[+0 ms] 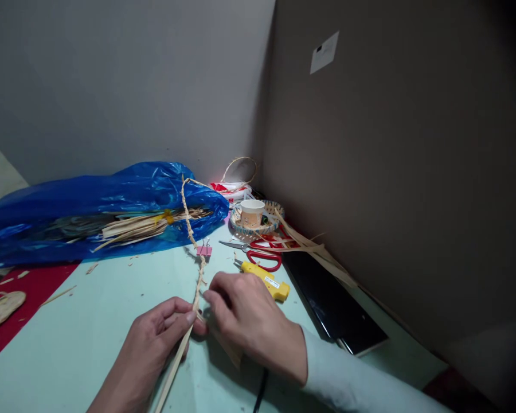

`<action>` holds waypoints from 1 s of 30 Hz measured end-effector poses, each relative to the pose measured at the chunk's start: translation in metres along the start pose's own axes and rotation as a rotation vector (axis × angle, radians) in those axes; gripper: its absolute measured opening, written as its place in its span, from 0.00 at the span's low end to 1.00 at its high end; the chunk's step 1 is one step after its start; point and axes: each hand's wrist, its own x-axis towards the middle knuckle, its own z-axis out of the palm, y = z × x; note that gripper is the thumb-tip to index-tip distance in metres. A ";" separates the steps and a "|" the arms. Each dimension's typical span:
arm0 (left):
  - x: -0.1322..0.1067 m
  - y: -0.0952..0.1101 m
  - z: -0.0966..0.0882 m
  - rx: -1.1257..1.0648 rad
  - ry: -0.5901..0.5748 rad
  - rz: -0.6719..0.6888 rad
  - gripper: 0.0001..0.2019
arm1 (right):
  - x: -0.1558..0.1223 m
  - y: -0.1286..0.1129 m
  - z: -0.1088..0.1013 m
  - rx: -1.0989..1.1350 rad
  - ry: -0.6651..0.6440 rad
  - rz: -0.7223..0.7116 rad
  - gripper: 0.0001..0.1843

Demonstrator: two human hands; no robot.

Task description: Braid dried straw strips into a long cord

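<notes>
Pinching cord [198, 289], left grip [161, 331]; right grip's [253, 316] hold unclear.

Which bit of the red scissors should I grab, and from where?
Probably the nearer red loop of the scissors, coming down from above on the right side. The blades point left, away from there. That loop looks uncovered, while pale strips seem to cross the farther one.

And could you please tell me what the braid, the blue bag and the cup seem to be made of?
Braid: probably dried straw or leaf, matte, pale, with frayed bits.
Blue bag: thin, glossy plastic, judging by its crinkles and highlights.
Cup: possibly paper, smooth-looking, with a white interior.
</notes>
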 end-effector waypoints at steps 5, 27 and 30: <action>-0.002 -0.001 0.002 -0.039 -0.023 0.029 0.13 | 0.008 0.007 0.002 0.360 -0.237 0.023 0.12; -0.013 0.004 -0.006 0.365 0.097 0.185 0.18 | 0.006 0.002 0.014 0.476 -0.118 0.066 0.17; -0.021 0.003 0.000 0.451 0.100 0.248 0.17 | 0.005 0.001 0.016 0.550 -0.114 0.069 0.16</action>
